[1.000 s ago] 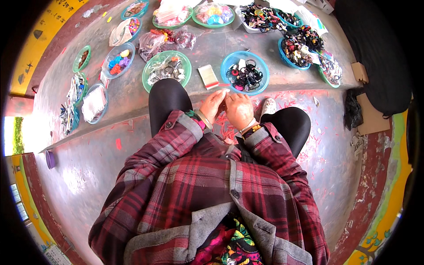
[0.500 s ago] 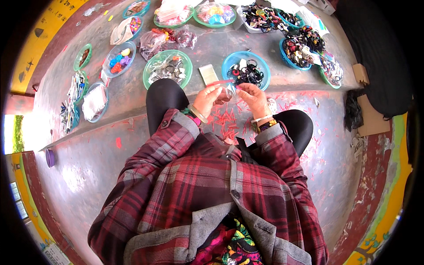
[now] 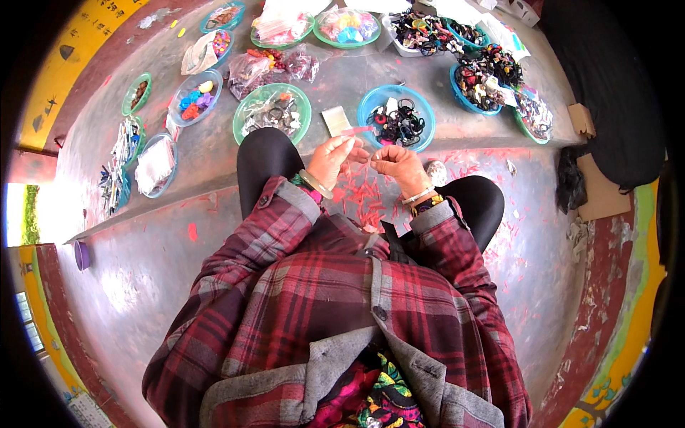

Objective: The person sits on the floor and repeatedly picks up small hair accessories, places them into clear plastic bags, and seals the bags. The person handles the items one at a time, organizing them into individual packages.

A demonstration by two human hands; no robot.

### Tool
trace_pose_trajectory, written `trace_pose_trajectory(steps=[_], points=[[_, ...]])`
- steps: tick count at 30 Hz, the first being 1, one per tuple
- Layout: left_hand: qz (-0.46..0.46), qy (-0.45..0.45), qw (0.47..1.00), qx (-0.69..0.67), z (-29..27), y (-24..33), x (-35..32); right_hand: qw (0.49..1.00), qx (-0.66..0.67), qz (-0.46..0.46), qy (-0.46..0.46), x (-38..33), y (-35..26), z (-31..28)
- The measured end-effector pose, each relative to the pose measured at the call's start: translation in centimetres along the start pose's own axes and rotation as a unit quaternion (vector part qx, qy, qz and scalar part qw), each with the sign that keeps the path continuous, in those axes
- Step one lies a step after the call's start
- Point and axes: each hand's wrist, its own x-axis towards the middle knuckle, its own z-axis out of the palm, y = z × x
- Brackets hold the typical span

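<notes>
My left hand [image 3: 334,161] is raised between my knees, fingers closed on a thin red strip [image 3: 358,131] that sticks out to the right over the blue basin's edge. Close beside it is my right hand [image 3: 401,170], thumb and fingertips pinched together. Whatever it pinches, if anything, is too small to make out. Just beyond the hands stands a blue basin [image 3: 432,118] with black hair ties [image 3: 401,123] in it. Next to it lies a pale rectangular card or box [image 3: 335,120]. Many red scraps [image 3: 365,203] are scattered on the floor below.
A green basin [image 3: 238,118] of dark and clear small pieces stands beyond my left knee. More basins line the raised ledge, among them one with colourful pieces [image 3: 194,107] and a heaped blue one [image 3: 474,103]. Cardboard [image 3: 603,189] and a black bag [image 3: 571,178] lie at right.
My right hand has come down and slightly left, away from the red strip's end. The clear bluish piece that showed between my hands is no longer visible there. My left hand still holds the strip.
</notes>
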Motion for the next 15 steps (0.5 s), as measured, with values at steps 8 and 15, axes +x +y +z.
trace_pose_trajectory(steps=[8,15], points=[[-0.041,-0.055,0.993,-0.094,1.4,2.3,-3.1,0.999,-0.016,0.005,-0.031,-3.0,-0.3,-0.2],[-0.02,-0.107,0.991,-0.078,1.8,1.7,-5.5,0.999,-0.035,-0.017,-0.002,-6.3,-1.6,1.9]])
